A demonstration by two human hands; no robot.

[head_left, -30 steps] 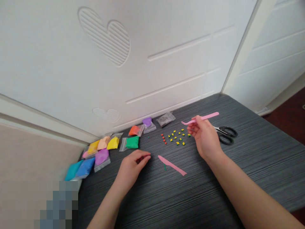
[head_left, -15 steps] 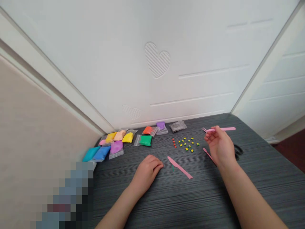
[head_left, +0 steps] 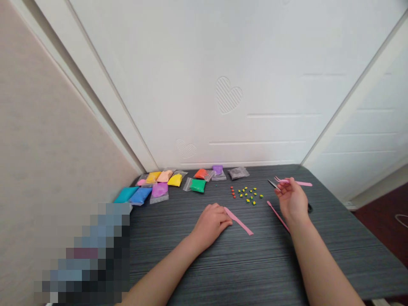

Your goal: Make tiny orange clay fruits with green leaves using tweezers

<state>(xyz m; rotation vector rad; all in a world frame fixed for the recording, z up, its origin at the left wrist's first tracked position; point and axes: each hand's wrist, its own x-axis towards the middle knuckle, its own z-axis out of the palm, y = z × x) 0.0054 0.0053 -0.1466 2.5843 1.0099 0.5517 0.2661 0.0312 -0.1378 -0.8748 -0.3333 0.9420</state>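
My left hand rests low over the table, fingers bent and pressed together. Its fingertips lie at the blade end of a pink plastic knife. What is under or between those fingertips is hidden. My right hand, palm turned inward, pinches a pink fork-ended plastic tool crosswise in its fingertips. Below that hand lies a thin pink stick tool, partly covered by the wrist. Scissors lie behind the hand, mostly hidden. Several small yellow-and-green pieces and a column of red-orange bits sit between the hands.
Bags of coloured clay line the back left of the dark table, among them green, blue, yellow and grey. A white panel with embossed hearts stands behind. A pixelated patch covers the lower left.
The view has shifted. My left hand has moved right to the knife, and the green strip beside it is now out of sight. My right hand still holds the fork tool; scissor blades now show.
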